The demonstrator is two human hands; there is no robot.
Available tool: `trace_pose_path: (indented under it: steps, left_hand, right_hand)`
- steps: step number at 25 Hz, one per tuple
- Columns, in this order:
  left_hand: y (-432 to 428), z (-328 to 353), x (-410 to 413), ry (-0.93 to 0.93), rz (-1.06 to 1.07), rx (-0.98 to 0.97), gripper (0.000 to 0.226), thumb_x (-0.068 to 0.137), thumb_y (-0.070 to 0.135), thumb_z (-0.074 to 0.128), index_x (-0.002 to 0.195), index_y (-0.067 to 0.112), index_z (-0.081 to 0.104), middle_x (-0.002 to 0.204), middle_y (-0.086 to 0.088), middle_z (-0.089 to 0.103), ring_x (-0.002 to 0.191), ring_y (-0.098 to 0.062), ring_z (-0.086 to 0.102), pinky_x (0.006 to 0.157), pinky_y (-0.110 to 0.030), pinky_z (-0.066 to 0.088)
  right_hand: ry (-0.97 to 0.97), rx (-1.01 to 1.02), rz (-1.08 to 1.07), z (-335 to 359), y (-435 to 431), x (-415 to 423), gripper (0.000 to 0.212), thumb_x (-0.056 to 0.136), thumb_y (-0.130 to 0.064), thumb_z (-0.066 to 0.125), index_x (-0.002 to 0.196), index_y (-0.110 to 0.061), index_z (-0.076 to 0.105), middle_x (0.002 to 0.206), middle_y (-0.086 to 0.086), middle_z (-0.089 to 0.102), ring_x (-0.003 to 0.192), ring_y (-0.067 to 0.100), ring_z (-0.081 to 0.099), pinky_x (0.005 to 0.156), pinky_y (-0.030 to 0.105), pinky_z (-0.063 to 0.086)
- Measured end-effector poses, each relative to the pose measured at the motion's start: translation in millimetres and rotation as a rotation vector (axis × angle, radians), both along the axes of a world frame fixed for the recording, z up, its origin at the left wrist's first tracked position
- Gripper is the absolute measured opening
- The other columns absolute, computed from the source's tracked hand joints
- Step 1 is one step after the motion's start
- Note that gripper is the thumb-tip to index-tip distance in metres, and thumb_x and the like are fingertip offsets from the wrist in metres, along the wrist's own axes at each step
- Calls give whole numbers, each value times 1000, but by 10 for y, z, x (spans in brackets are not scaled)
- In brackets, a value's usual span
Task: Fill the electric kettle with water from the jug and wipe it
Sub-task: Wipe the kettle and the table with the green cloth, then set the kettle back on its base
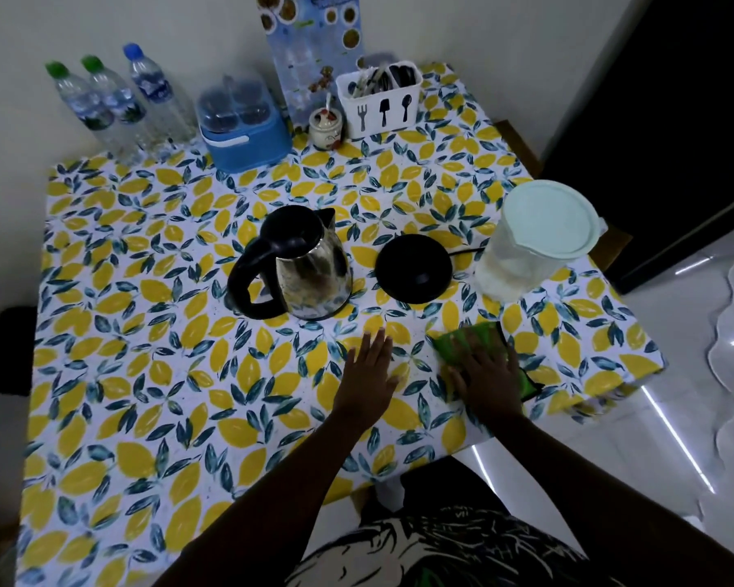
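A steel electric kettle (pixel 310 269) with a black lid and handle stands mid-table, off its round black base (pixel 414 266), which lies just to its right. A clear jug (pixel 526 247) with a pale lid, holding water, stands at the right. A green cloth (pixel 479 341) lies flat on the table near the front right. My right hand (pixel 490 374) rests flat on the cloth, fingers spread. My left hand (pixel 369 366) lies palm down on the tablecloth, in front of the kettle, holding nothing.
The table wears a lemon-print cloth (pixel 145 374). At the back stand three water bottles (pixel 115 103), a blue lidded box (pixel 242 125), a small jar (pixel 325 127), a white cutlery holder (pixel 380 99) and a tall card. The table's right edge drops to a glossy floor.
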State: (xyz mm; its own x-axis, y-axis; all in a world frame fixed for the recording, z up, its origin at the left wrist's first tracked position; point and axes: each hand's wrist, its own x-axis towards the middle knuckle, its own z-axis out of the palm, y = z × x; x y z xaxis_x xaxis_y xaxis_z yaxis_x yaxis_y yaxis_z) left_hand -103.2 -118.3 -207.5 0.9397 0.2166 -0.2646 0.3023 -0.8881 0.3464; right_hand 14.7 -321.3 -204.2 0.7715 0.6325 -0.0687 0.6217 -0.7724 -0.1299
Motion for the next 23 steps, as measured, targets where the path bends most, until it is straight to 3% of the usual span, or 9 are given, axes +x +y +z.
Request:
trace_pose_path:
  steps: [2,4,7,9,12,14,17,19,23]
  left_hand:
    - [103,111,-66,-103,38,-17,65,103,40,36,155,19,3,164,0,-9,151,-22,-11,124,-47,6]
    - [278,285,-132,-253,116,-13,60,103,37,40,154,20,14,165,-1,7,150,-17,-4,123,-44,13]
    - [727,634,-221,-508,297,82,51,99,25,53,147,16,35,156,-8,36,148,-21,23,118,-44,29]
    - [1046,873,-306,-594,404,133,47,98,19,54,143,13,41,153,-11,42,145,-27,33,116,-46,35]
    - [1377,1075,-322,-561,518,161,49,99,20,52,146,14,37,153,-12,38,142,-31,34,115,-47,37]
    - [1556,1164,-280,-492,558,60,55,99,23,52,148,14,32,153,-12,37,141,-31,35,113,-47,37]
    - [1784,1234,-174,-458,530,-153,50,99,20,53,145,10,37,143,-14,50,130,-30,49,100,-32,41]
    - [1834,1252,-135,-476,548,-190,41,98,16,55,137,10,45,134,-14,57,121,-32,55,87,-26,39]
    - [1733,1266,-115,-544,575,-203,42,98,14,55,138,7,45,138,-16,55,124,-32,54,98,-31,40]
  right_hand:
    - [8,73,62,78,231,-66,59,92,-43,51,146,-22,38,157,6,33,145,38,25,112,64,26]
    - [9,195,94,190,560,-51,64,90,-42,57,146,-18,38,156,5,34,146,33,25,111,61,30]
    - [-9,346,199,524,1221,57,71,91,-42,59,150,-17,28,159,5,28,148,23,19,113,54,29]
    - [-5,400,283,793,1676,103,80,88,-41,65,151,-16,23,160,6,25,148,21,13,115,54,26]
    - [-39,383,367,1078,2160,187,95,83,-47,70,153,-16,14,163,5,16,148,18,4,117,49,20]
    - [-19,342,410,1241,2417,249,102,79,-50,72,153,-16,12,163,6,13,149,19,3,118,49,17]
    - [-16,219,491,1341,2664,303,104,77,-49,74,154,-17,11,163,5,12,150,23,8,117,52,24]
    - [36,231,499,1310,2694,310,103,77,-44,76,153,-17,13,163,5,15,150,24,9,116,51,27]
    - [100,345,475,1310,2606,284,101,76,-36,79,153,-15,17,162,7,19,150,25,10,117,49,27]
